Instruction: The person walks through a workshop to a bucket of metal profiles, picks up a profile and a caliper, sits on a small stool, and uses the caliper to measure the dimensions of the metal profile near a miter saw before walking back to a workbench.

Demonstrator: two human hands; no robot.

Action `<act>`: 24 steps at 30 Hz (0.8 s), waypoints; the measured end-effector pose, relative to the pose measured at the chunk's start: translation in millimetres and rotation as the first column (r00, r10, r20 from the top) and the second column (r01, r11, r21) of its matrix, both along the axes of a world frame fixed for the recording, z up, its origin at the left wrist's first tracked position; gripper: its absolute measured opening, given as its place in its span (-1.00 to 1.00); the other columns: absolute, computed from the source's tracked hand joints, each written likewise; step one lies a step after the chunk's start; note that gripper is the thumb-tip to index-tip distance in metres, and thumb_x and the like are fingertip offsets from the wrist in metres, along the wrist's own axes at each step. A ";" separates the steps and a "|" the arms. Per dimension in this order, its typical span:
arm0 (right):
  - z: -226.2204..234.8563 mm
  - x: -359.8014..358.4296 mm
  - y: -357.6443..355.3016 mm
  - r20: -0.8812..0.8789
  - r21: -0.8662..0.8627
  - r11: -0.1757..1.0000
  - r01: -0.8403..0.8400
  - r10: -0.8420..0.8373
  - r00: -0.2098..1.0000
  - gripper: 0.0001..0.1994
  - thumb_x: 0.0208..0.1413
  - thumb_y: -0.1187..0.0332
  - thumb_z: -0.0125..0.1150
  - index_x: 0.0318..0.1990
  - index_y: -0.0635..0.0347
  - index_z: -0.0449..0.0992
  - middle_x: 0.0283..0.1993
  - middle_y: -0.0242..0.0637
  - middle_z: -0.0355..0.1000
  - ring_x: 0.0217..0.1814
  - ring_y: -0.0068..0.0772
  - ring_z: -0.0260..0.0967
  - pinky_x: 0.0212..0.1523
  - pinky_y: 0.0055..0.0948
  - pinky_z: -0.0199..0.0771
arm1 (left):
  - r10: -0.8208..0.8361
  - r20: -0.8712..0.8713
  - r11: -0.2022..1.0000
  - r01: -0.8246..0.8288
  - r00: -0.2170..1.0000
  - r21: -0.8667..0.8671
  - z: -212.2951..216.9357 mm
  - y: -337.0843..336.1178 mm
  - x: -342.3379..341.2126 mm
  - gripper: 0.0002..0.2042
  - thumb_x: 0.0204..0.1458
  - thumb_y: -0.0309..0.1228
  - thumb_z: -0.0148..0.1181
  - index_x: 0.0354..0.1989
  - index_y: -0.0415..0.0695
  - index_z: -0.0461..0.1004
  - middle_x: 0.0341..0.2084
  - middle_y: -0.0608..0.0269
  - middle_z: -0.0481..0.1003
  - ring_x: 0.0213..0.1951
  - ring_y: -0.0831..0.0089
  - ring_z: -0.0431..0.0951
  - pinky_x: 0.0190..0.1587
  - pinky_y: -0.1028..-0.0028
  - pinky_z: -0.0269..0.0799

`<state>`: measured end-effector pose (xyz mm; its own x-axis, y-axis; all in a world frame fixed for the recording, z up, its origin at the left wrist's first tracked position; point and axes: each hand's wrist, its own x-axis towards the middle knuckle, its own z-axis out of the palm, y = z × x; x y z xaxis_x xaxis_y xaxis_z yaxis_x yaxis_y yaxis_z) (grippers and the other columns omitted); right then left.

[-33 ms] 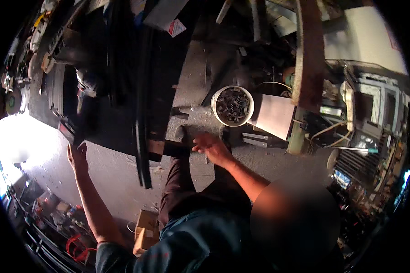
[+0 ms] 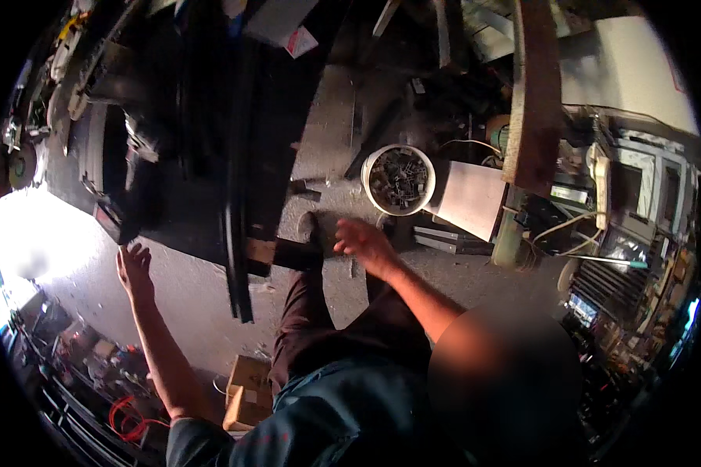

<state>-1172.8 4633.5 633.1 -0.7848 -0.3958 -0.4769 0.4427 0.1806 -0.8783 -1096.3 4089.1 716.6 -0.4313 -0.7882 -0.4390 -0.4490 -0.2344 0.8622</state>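
Nearest the camera are the person's dark trousers (image 2: 319, 342) and blue top, with a cardboard box (image 2: 245, 393) on the concrete floor (image 2: 195, 288) just beside the left leg. The left hand (image 2: 135, 268) is raised with fingers spread wide and holds nothing; it sits just below the lower edge of a large dark panel (image 2: 210, 156). The right hand (image 2: 364, 241) is open too, fingers loosely spread and empty, hovering over the floor near a wooden block (image 2: 261, 251) that lies at the foot of the panel, beside the person's dark shoe (image 2: 308, 227). A long black strip (image 2: 237, 233) runs down the panel's face past the block. Farther off, a white bucket (image 2: 398, 179) full of dark metal bits stands on the floor just beyond the right hand, with a pale flat board (image 2: 467, 198) beside it. Beyond that, a thick wooden beam (image 2: 533, 93) stands among cluttered machinery.
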 end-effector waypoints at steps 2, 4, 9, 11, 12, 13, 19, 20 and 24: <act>-50.8 -21.8 27.7 -0.068 0.075 0.997 -0.012 0.018 0.998 -0.71 0.33 0.24 0.12 0.04 0.27 0.47 -0.27 -0.35 0.51 -0.32 -0.53 0.51 -0.29 -0.49 0.51 | 0.083 -0.014 0.996 -0.083 0.996 0.014 -19.5 38.0 59.2 -0.63 0.26 -0.07 0.09 0.03 -0.10 0.40 -0.25 0.17 0.52 -0.27 0.39 0.54 -0.15 0.40 0.49; -111.2 -46.5 66.9 -0.104 0.166 0.984 0.064 -0.047 0.993 -0.74 0.34 0.27 0.08 0.02 0.25 0.47 -0.28 -0.35 0.51 -0.33 -0.52 0.52 -0.33 -0.50 0.50 | -0.083 0.136 0.989 0.099 0.987 -0.114 -53.6 94.2 100.1 -0.63 0.23 -0.04 0.13 -0.07 -0.11 0.43 -0.40 0.22 0.51 -0.41 0.44 0.51 -0.27 0.45 0.47; -222.9 -136.7 139.5 -0.110 0.467 0.843 0.266 -0.243 0.964 -0.77 0.27 0.26 0.12 -0.23 0.27 0.55 -0.39 -0.24 0.57 -0.42 -0.35 0.58 -0.30 -0.36 0.54 | -0.049 0.216 0.992 0.023 0.975 0.121 -150.9 253.0 172.8 -0.77 0.22 -0.43 0.08 0.02 -0.18 0.41 -0.35 0.29 0.49 -0.44 0.53 0.47 -0.36 0.46 0.43; -265.3 -171.0 164.2 -0.040 0.535 0.802 0.265 -0.289 0.956 -0.78 0.26 0.26 0.13 -0.06 0.16 0.51 -0.33 -0.41 0.53 -0.42 -0.55 0.52 -0.47 -0.53 0.45 | -0.444 0.275 0.880 0.473 0.853 -0.043 -201.5 301.5 195.7 -0.91 0.21 -0.52 0.02 -0.19 -0.21 0.45 -0.39 0.32 0.50 -0.34 0.49 0.49 -0.28 0.42 0.45; -317.3 -184.8 203.5 -0.153 0.546 0.802 0.242 -0.189 0.970 -0.78 0.25 0.24 0.14 -0.08 0.15 0.52 -0.33 -0.40 0.53 -0.42 -0.53 0.52 -0.47 -0.52 0.45 | -0.514 0.254 0.858 0.481 0.820 0.183 -186.0 332.3 159.3 -0.90 0.17 -0.58 0.05 -0.20 -0.23 0.47 -0.40 0.32 0.50 -0.29 0.45 0.49 -0.20 0.42 0.45; -366.4 -195.5 247.2 -0.261 0.567 0.791 0.230 -0.093 0.961 -0.78 0.24 0.22 0.16 -0.10 0.14 0.52 -0.33 -0.40 0.53 -0.42 -0.51 0.52 -0.47 -0.51 0.45 | -0.623 0.237 0.781 0.610 0.746 0.133 -174.5 355.1 127.3 -0.83 0.15 -0.51 0.11 -0.09 -0.21 0.45 -0.42 0.25 0.52 -0.33 0.40 0.53 -0.21 0.40 0.47; -430.9 -248.2 285.1 -0.220 0.777 0.584 0.236 -0.099 0.970 -0.75 0.18 0.17 0.17 -0.27 0.17 0.58 -0.32 -0.19 0.58 -0.38 -0.24 0.55 -0.32 -0.26 0.52 | -0.817 0.417 0.391 0.914 0.399 -0.108 -219.1 383.3 91.4 -0.56 0.00 -0.49 0.26 0.11 -0.14 0.41 -0.28 0.10 0.56 -0.17 0.13 0.54 0.00 0.21 0.42; -429.1 -253.1 274.2 -0.201 0.814 0.547 0.194 -0.048 0.978 -0.74 0.17 0.15 0.17 -0.28 0.17 0.59 -0.30 -0.15 0.59 -0.33 -0.17 0.57 -0.27 -0.20 0.54 | -0.806 0.454 0.350 0.925 0.379 -0.151 -229.0 381.1 97.2 -0.55 -0.03 -0.49 0.27 0.10 -0.14 0.42 -0.26 0.10 0.56 -0.16 0.12 0.54 0.02 0.19 0.40; -414.5 -272.6 250.9 -0.202 0.886 0.433 0.167 0.036 0.979 -0.66 0.12 0.04 0.19 -0.17 0.11 0.63 -0.08 -0.05 0.59 0.00 0.12 0.52 0.00 -0.05 0.51 | -0.779 0.492 0.348 0.921 0.389 -0.178 -242.2 383.1 95.6 -0.57 -0.11 -0.48 0.31 0.02 -0.14 0.47 -0.20 0.10 0.55 -0.11 0.08 0.52 0.09 0.12 0.34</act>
<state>-1445.4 4884.4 218.7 -0.8911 0.2304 -0.3910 0.3589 0.8850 -0.2965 -1000.8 4472.2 474.3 -0.8793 -0.1673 -0.4459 -0.4185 0.7184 0.5557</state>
